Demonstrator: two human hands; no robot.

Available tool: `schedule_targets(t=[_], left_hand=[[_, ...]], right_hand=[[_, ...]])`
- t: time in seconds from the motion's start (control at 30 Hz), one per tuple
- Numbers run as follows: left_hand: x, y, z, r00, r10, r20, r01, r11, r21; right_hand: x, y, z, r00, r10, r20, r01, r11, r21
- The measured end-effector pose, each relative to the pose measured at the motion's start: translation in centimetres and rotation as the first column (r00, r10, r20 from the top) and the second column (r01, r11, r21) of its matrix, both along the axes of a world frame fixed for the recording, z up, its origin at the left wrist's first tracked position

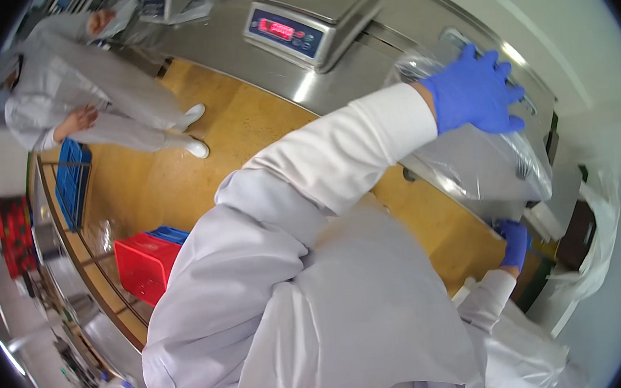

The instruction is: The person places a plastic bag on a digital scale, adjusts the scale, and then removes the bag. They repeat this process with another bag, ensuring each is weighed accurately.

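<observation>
My left hand point(473, 95), in a blue glove, reaches across the steel counter with its fingers spread. It is over a clear plastic bag point(474, 161) lying at the counter's edge. Past its fingertips a grey metal handle-like piece point(528, 101) shows in part. Lower down, my right hand point(512, 241), also blue-gloved, is beside the counter's near end. Its fingers are small and dark in the picture, so whether they hold anything is hidden. White sleeves and a translucent apron point(357, 308) cover my arms and body.
A bench scale point(296, 32) with a lit red display stands on the steel counter point(255, 69); another scale point(161, 7) is farther left. At left a person point(72, 89) in white stands by a blue crate point(73, 184). A red crate point(143, 268) sits near a rail. White plastic sheeting point(601, 242) hangs at right.
</observation>
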State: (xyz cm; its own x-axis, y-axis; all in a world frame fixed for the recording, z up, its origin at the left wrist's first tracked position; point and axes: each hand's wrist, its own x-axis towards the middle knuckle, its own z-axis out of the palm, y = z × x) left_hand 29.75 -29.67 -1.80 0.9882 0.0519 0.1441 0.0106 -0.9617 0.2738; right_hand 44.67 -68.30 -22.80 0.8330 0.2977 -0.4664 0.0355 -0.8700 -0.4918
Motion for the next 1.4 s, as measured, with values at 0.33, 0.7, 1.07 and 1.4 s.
schedule_targets(t=[0.33,0.7,1.07,1.4], left_hand=[[-0.7,0.6,1.3,0.998,-0.012,-0.07,0.01,1.0,-0.024],[-0.9,0.5,1.3,0.999,-0.027,-0.043,0.024,0.998,-0.054],[0.5,0.0,-0.2,0.999,0.038,0.025,-0.037,0.999,-0.038],[1.4,0.0,-0.1,0.997,0.06,-0.043,-0.064,0.991,-0.115]], right_hand=[[-7.1,-2.1,-0.9,0.586,-0.809,-0.055,0.486,0.295,0.823],[-12.8,-3.7,-6.9,0.769,-0.412,-0.489,0.61,0.244,0.754],[-9.0,-8.1,-10.9,0.711,-0.216,-0.669,0.689,0.403,0.602],[-7.4,-7.3,-7.7,0.766,-0.358,-0.533,0.627,0.598,0.499]])
